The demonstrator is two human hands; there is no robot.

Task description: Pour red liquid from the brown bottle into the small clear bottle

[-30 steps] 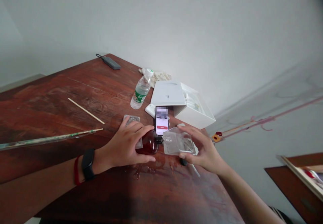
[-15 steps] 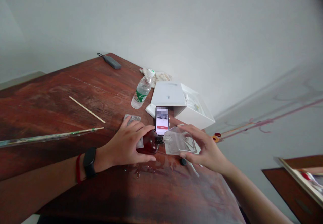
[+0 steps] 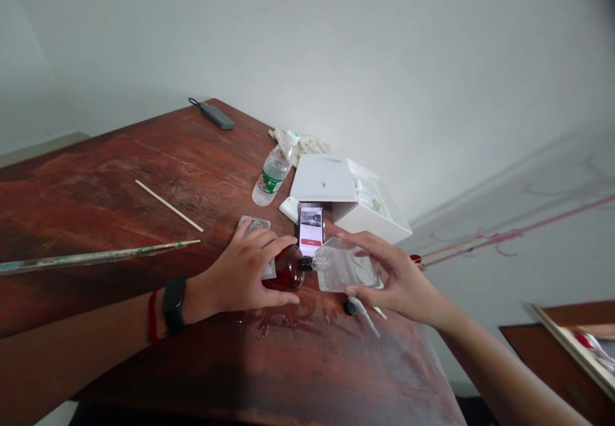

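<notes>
My left hand (image 3: 243, 272) is wrapped round a dark red-brown bottle (image 3: 289, 269) with a white label and a black threaded neck. In my right hand (image 3: 394, 278), thumb and fingers grip a clear bottle (image 3: 342, 264), tilted onto its side with its neck facing left. The two necks meet end to end or nearly so; I cannot tell whether they touch. Below the clear bottle, a small black cap (image 3: 350, 309) lies beside thin white strips (image 3: 368, 317). A clear plastic packet (image 3: 257, 223) lies behind my left fingers, and a lit phone (image 3: 311, 229) stands behind the necks.
A water bottle (image 3: 275, 171) stands near an open white box (image 3: 327, 179). Chopsticks, one loose (image 3: 169, 205) and some in a wrapper (image 3: 106, 258), lie left. A grey device (image 3: 217, 117) rests at the back. Wet drops (image 3: 264, 328) dot the wood near my left hand.
The view has shifted slightly. The clear bottle is still held against the dark bottle's neck, and more of the white strips shows under my right hand.
</notes>
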